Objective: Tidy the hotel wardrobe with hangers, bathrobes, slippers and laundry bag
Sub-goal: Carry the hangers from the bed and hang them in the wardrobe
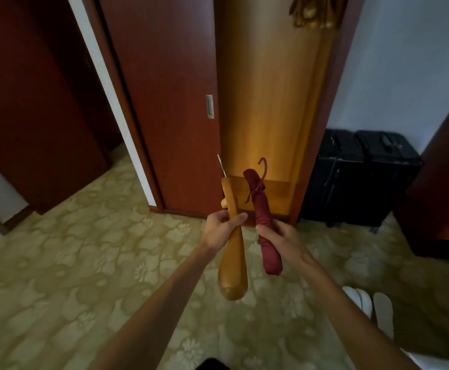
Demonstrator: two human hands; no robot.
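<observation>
Just in front of me, over the patterned carpet (57,263), my left hand (219,231) grips a wooden hanger (232,263), fingers curled round its neck. Beside it, my right hand (279,240) pinches a dark red padded hanger (264,225), thumb across its middle. White slippers (370,308) lie on the floor near the right. Beyond stands the open wardrobe (266,102), more hangers (314,12) up top, black luggage (362,177) just beside it.

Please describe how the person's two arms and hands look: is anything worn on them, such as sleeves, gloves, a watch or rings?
Both forearms are bare as far as the picture shows; no sleeve reaches into view. The left hand and the right hand are bare too, without gloves. No watch, bracelet or ring is visible on the sides that show, and I see no markings. The fingers are partly hidden.
</observation>
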